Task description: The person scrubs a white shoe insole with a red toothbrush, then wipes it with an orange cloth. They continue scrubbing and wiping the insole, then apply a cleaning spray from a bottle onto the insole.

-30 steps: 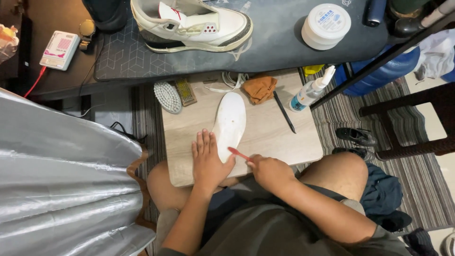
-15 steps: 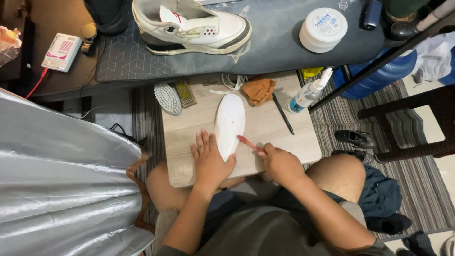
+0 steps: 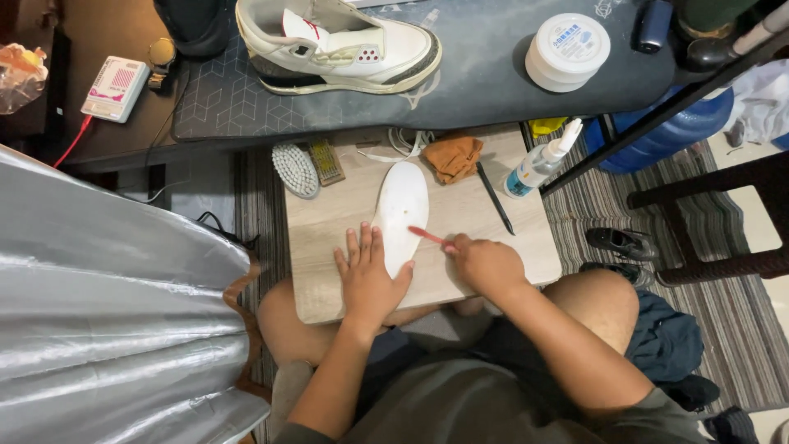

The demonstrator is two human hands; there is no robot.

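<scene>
The left hand [image 3: 368, 275] lay spread, pressing the flat white foam insole [image 3: 400, 215] onto the pale wooden lap board [image 3: 493, 247]. The right hand [image 3: 486, 265] pinched a thin red-handled brush [image 3: 427, 238], its tip on the insole. A hard stroke might skid the insole sideways if the palm eased. The bristles were too small to make out.

A round white tub [image 3: 568, 51] with a pale blue label on its lid is sitting on the dark mat at the top right. Below it, a slim spray bottle [image 3: 537, 164] with a white nozzle and a blue label is lying tilted at the wooden board's right corner. At the far left, a white boxy device [image 3: 115, 88] with a pink panel is resting on the dark table
</scene>
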